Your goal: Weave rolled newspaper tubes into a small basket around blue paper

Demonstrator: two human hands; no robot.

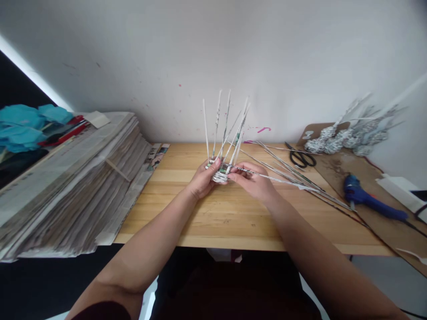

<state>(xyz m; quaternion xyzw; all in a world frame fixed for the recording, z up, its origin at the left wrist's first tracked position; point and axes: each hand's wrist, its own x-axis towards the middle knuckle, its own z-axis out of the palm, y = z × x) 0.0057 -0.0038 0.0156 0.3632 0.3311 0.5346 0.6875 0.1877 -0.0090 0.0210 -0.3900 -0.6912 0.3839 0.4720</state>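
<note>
woven paper piece (220,178), thin sticks (206,124) rising from it, over the desk (207,218)
left grip (203,180) closed on its side, thumb at the rim; right grip (254,180) pinching a long paper strand (280,179).

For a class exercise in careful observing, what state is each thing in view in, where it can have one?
Woven paper piece: low woven wall, bare uprights standing
Left hand: gripping the piece
Right hand: pinching a paper strip
Loose strips: lying crossed
Scissors: lying flat; blades unclear
Glue gun: lying down; power unclear
Newspapers: stacked
</note>
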